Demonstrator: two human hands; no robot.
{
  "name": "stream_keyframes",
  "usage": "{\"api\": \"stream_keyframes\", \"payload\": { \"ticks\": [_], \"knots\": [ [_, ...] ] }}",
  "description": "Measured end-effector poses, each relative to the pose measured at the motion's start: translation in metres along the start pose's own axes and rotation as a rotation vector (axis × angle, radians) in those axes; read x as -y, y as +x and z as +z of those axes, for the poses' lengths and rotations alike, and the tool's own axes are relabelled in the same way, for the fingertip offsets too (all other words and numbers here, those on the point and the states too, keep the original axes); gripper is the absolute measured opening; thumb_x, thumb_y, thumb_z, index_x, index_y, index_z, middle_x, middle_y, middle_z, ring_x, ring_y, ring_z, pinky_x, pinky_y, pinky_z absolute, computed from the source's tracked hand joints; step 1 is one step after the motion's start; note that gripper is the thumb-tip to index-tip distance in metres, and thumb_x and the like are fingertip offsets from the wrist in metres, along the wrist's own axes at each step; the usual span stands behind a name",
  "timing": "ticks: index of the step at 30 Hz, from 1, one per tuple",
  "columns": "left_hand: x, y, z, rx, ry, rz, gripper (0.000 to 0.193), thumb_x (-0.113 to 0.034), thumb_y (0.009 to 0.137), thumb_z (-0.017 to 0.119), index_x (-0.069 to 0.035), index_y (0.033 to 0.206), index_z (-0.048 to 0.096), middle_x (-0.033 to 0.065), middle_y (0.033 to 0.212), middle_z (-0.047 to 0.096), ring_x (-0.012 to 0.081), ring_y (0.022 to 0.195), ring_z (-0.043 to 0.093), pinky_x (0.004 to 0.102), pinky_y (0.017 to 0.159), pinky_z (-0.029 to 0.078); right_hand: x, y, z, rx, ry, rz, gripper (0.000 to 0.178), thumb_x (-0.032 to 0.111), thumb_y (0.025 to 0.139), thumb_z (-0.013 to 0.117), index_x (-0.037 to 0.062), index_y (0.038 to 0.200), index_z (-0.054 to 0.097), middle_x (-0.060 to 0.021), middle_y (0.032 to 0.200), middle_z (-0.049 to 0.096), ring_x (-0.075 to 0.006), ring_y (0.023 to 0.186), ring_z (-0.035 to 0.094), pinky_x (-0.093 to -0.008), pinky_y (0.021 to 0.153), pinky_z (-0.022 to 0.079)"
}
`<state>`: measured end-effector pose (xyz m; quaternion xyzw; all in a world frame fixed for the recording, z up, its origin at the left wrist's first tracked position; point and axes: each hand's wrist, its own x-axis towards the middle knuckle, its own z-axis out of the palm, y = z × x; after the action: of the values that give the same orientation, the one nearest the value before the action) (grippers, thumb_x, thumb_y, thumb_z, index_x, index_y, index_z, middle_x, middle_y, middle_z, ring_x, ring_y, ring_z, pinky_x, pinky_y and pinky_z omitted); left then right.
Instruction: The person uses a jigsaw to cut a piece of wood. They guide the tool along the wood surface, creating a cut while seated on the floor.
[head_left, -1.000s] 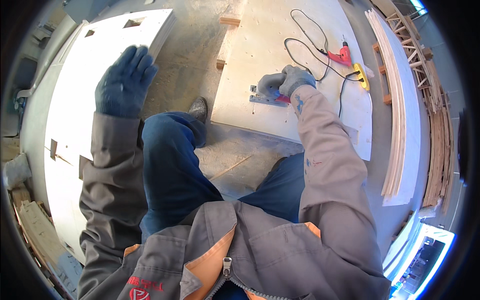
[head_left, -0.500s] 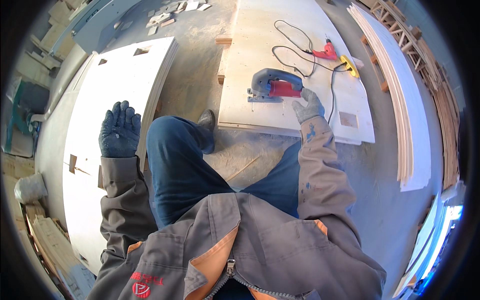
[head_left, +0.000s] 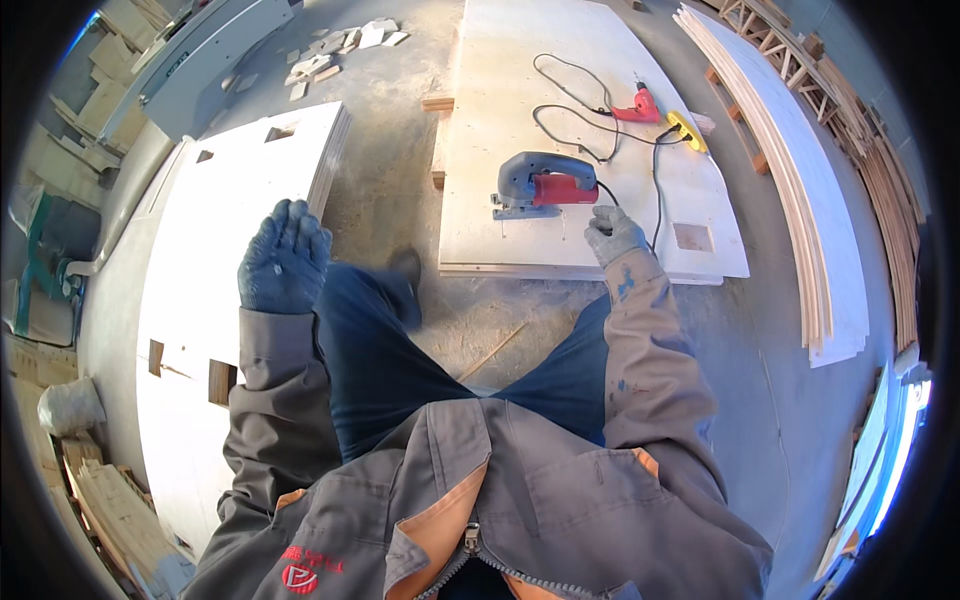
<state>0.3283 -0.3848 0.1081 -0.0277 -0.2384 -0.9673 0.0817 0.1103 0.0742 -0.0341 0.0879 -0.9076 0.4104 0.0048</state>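
Note:
My left hand, in a dark blue knit glove, hovers palm up above the cut panels at left, fingers straight and holding nothing. My right hand, in a grey glove, has its fingers curled in, with nothing visible in them. It is just off the rear end of a red and dark grey jigsaw. The jigsaw stands on a pale plywood sheet, its blade side toward the left. From its rear a black cord runs down behind my right hand.
Farther along the sheet lie a red drill and a yellow power strip with looped black cord. A panel stack with square cutouts is at left. Board stacks line the right; wood offcuts litter the far floor.
My right hand has drawn down and away from the jigsaw, its fingers curling in. My left hand has shifted right. My legs and the view have moved slightly.

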Motion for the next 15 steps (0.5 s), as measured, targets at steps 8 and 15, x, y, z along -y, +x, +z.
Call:
{"api": "stream_keyframes", "payload": {
  "ticks": [8, 15],
  "knots": [
    [0.016, -0.01, -0.02, 0.065, 0.001, -0.001, 0.034, -0.018, 0.105, 0.048, -0.001, 0.132, 0.062, 0.0172, 0.13, 0.066, 0.0295, 0.119, 0.065, 0.0451, 0.104, 0.052, 0.006, -0.008, -0.009, 0.077, -0.081, -0.036, 0.043, 0.012, 0.084, 0.075, 0.0049, 0.124, 0.064, -0.0105, 0.106, 0.074, -0.0186, 0.094, 0.07, -0.0309, 0.082, 0.056],
    [0.02, -0.028, -0.005, -0.038, 0.016, 0.001, 0.03, -0.016, 0.104, 0.051, -0.003, 0.127, 0.064, 0.0134, 0.121, 0.069, 0.0273, 0.112, 0.067, 0.044, 0.1, 0.054, 0.029, -0.01, -0.002, 0.158, 0.039, 0.072, 0.045, 0.016, 0.083, 0.075, 0.0053, 0.124, 0.064, -0.01, 0.101, 0.074, -0.017, 0.088, 0.07, -0.0313, 0.081, 0.057]
  ]
}}
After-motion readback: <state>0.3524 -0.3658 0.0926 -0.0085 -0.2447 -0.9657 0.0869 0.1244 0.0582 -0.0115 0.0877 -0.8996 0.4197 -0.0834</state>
